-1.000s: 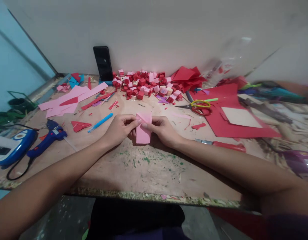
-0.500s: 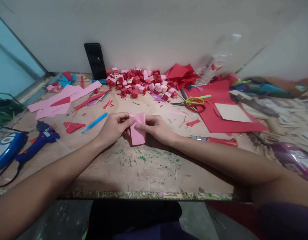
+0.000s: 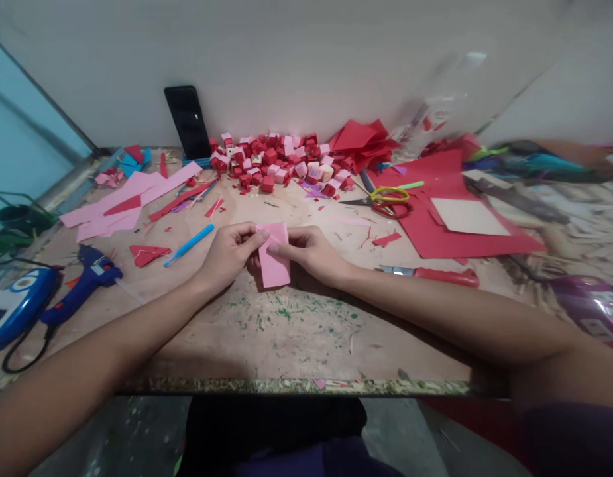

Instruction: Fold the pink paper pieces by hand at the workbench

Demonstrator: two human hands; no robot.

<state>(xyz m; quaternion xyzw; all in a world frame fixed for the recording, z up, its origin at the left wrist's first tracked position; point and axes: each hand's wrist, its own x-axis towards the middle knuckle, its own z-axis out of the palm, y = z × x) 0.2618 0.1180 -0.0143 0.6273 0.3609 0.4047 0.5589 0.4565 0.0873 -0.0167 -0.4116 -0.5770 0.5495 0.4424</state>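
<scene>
A small pink paper strip (image 3: 274, 262) stands between my two hands at the middle of the wooden table (image 3: 296, 338). My left hand (image 3: 227, 253) pinches its upper left edge with closed fingers. My right hand (image 3: 311, 250) pinches its upper right edge, thumb and forefinger pressed on the paper. The strip's top is bent over and its lower end rests near the tabletop.
A heap of red and pink paper cubes (image 3: 281, 165) lies at the back by a black phone (image 3: 187, 122). Yellow-handled scissors (image 3: 386, 199) and red sheets (image 3: 450, 212) sit right. A red-handled knife (image 3: 435, 273), blue pen (image 3: 189, 244), blue glue gun (image 3: 85, 281) and pink strips (image 3: 122, 202) lie around.
The view shifted a little; both hands stay pinched on the pink strip, which has tilted slightly and is bent further at the top.
</scene>
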